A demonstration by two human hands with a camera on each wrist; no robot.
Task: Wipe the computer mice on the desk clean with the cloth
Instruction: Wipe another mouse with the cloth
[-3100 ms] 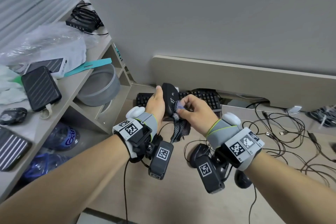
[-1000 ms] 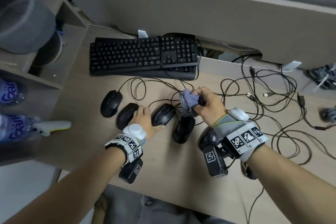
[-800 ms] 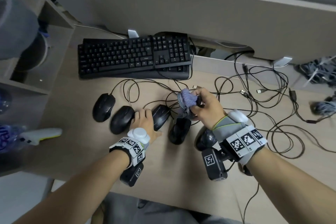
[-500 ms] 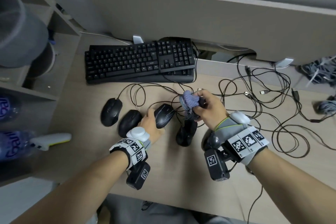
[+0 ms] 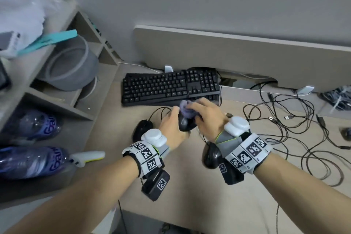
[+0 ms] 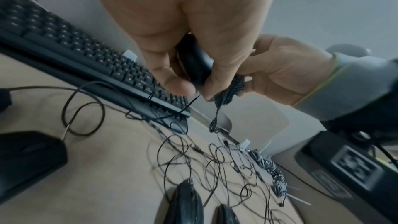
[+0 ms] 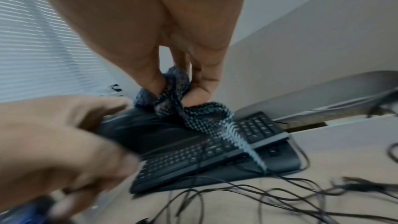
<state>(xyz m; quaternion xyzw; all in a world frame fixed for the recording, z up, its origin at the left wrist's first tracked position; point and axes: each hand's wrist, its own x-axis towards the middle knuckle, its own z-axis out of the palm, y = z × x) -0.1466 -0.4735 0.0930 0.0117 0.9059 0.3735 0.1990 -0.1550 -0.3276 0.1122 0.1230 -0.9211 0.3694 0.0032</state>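
Observation:
My left hand [image 5: 173, 120] grips a black wired mouse [image 5: 184, 125], lifted above the desk in front of the keyboard. In the left wrist view its fingers [image 6: 172, 84] curl round the mouse [image 6: 193, 64]. My right hand [image 5: 198, 109] pinches a bunched purple-grey cloth [image 5: 186, 109] and presses it on the mouse's top. The right wrist view shows the cloth [image 7: 172, 89] held between thumb and fingers, with a checked tail hanging over the mouse [image 7: 137, 129]. Two more black mice lie on the desk: one [image 5: 142, 132] left of my left hand, one [image 5: 211, 156] partly hidden under my right wrist.
A black keyboard [image 5: 171, 87] lies just behind my hands, below a beige back panel [image 5: 228, 51]. Tangled black cables [image 5: 296, 125] spread over the right of the desk. On the left stand shelves with a grey tub [image 5: 70, 68] and water bottles [image 5: 32, 161].
My left hand has lifted one mouse off the desk. My right hand has brought the cloth onto it. The head view has tilted up toward the wall.

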